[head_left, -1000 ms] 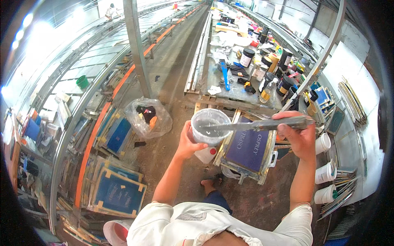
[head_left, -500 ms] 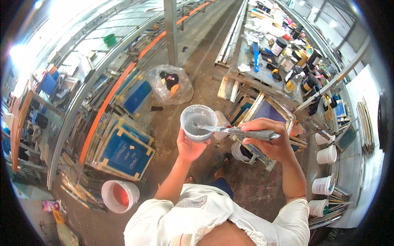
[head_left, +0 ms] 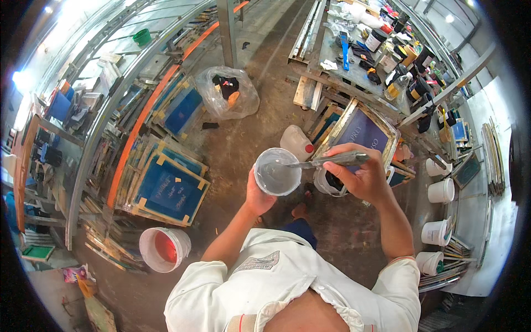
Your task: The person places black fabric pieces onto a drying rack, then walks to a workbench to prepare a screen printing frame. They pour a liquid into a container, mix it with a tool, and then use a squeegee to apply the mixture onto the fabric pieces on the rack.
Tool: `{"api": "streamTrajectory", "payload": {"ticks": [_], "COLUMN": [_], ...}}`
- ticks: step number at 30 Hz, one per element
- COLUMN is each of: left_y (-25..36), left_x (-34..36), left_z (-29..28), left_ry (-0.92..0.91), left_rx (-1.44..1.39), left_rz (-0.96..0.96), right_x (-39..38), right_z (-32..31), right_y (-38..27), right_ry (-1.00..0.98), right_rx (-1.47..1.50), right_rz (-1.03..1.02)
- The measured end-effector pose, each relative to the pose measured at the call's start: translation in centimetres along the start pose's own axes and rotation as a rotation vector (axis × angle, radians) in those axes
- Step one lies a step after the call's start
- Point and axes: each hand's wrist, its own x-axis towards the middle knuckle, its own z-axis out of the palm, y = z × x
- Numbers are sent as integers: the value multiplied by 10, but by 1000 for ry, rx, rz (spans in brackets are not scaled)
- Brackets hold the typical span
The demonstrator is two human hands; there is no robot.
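Note:
My left hand (head_left: 260,195) is wrapped round the side of a translucent plastic tub (head_left: 278,188), held up in front of my body. Thick grey paste (head_left: 274,170) lies inside it. In my right hand (head_left: 362,176) is a metal spatula (head_left: 332,160), gripped by its handle, with the blade reaching over the rim and its tip in the paste. My left fingers are partly hidden behind the tub.
Framed printing screens (head_left: 171,191) lean in a stack at the left, near a white bucket (head_left: 182,243) stained red inside. At upper right, a cluttered table (head_left: 354,80) carries jars and bottles. A white jug (head_left: 293,135) and a clear plastic bag (head_left: 249,99) are on the floor ahead.
The tub has shifted slightly right and down in the picture, my left hand with it. The spatula has moved up and left, and its blade sits differently in the paste.

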Motion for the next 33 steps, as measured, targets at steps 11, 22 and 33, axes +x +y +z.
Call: {"api": "streamTrajectory", "payload": {"ticks": [11, 22, 33], "left_y": [-33, -24, -47], "left_x": [10, 10, 28], "left_z": [-24, -7, -4], "left_ry": [84, 4, 66], "left_rx": [-53, 20, 56], "left_rz": [-24, -68, -50], "right_x": [-42, -46, -68], "right_z": [20, 22, 17], "right_y": [47, 14, 27], "right_ry": [424, 316, 345], "right_rx": [309, 317, 187], "right_rz": [322, 283, 170]}}
